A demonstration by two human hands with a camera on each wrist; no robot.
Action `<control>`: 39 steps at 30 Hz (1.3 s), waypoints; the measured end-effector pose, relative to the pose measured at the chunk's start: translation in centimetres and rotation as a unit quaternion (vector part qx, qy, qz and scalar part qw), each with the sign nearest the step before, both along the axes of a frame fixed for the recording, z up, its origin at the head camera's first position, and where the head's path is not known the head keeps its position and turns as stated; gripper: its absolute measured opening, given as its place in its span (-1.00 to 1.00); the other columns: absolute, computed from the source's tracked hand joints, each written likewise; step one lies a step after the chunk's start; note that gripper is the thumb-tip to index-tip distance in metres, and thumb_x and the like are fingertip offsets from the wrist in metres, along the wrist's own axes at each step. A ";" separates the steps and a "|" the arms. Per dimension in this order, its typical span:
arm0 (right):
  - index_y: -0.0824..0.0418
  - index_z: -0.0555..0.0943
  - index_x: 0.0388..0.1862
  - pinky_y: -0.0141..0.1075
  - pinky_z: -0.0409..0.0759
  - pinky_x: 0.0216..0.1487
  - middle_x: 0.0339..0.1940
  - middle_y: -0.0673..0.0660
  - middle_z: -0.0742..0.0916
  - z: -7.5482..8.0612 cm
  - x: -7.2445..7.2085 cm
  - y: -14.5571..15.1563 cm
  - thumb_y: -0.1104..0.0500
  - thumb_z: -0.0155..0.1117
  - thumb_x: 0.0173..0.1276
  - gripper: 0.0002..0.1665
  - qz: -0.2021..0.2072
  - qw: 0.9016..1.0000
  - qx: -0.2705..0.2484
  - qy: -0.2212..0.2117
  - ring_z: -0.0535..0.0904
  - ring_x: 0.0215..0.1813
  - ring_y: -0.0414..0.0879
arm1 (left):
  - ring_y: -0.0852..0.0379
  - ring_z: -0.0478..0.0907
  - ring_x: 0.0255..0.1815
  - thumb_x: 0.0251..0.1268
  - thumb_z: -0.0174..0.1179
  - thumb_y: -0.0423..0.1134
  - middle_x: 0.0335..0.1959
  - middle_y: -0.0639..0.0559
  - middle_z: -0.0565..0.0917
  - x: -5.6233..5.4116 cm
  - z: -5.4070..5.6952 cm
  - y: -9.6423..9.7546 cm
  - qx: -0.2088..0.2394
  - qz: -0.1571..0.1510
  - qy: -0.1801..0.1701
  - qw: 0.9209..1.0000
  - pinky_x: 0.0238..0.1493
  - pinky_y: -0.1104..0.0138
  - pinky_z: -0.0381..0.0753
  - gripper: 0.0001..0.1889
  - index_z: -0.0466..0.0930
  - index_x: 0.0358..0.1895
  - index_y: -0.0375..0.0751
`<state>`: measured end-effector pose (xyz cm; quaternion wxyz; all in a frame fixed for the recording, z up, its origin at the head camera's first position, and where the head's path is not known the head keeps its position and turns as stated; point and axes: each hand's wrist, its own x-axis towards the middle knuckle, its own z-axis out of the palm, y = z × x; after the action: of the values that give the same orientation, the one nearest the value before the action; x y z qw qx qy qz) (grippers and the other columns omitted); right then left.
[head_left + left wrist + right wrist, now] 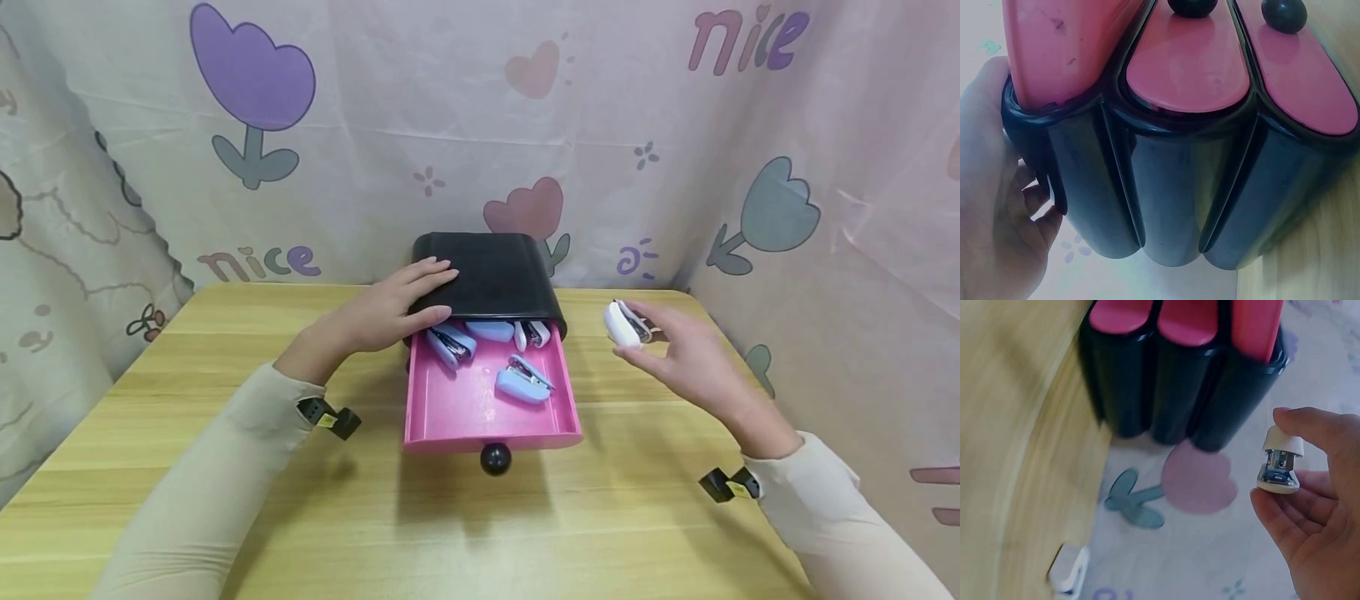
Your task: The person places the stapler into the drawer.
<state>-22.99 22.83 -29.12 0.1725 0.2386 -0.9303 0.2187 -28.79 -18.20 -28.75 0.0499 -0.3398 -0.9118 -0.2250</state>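
My left hand (383, 306) rests on the top left edge of a black drawer cabinet (487, 271); the fingers lie over the lid and the thumb is along the front edge. Below it, a pink top drawer (450, 417) is pulled out. Inside are several mini staplers: a blue stapler (451, 345) at the left, a blue stapler (523, 381) further forward, a white stapler (532, 334) and another blue one at the back, partly under the cabinet top. To the right of the cabinet, my right hand (693, 358) pinches a white stapler (1282, 461) between thumb and fingers, held above the table.
Another white stapler (1068, 569) lies on the wooden table (480, 542), hidden from the head view. Two lower pink drawers (1188, 69) are closed. A black knob (496, 459) juts from the open drawer. A printed curtain (420, 100) hangs behind and at both sides.
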 end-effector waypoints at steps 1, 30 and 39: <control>0.30 0.47 0.33 0.08 0.62 -0.07 0.06 0.28 0.66 0.2 0.3 -0.3 0.08 0.48 0.23 -0.27 0.003 1.000 0.003 0.002 0.62 -0.06 0.12 | 0.05 -0.15 0.58 0.41 -0.06 0.28 0.57 0.07 0.05 0.0 0.0 0.0 -0.001 0.000 0.000 1.000 0.45 -0.11 0.00 -0.29 0.15 0.54 0.11; 0.16 0.52 0.33 -0.04 0.60 0.07 0.10 0.13 0.70 3.3 3.3 -9.9 -0.17 0.49 0.14 -0.16 0.108 0.988 0.112 -0.001 0.62 0.06 0.03 | 0.05 -0.14 0.58 0.44 -0.05 0.23 0.57 0.07 0.06 -0.1 -0.1 0.1 0.000 -0.006 0.009 1.000 0.46 -0.09 -0.01 -0.32 0.17 0.53 0.08; 0.15 0.52 0.33 -0.07 0.60 0.08 0.15 0.15 0.67 3.0 2.8 -12.4 -0.23 0.44 0.17 -0.17 0.109 0.983 0.146 -0.008 0.60 0.14 0.04 | 0.04 -0.15 0.58 0.45 -0.05 0.22 0.57 0.05 0.06 0.0 0.0 0.0 -0.003 -0.005 0.007 1.000 0.46 -0.08 -0.01 -0.32 0.17 0.53 0.06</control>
<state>-20.23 10.44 -26.12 0.1036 0.3592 -0.9221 0.1003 -28.76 -18.15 -28.75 0.0541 -0.3460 -0.9104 -0.2204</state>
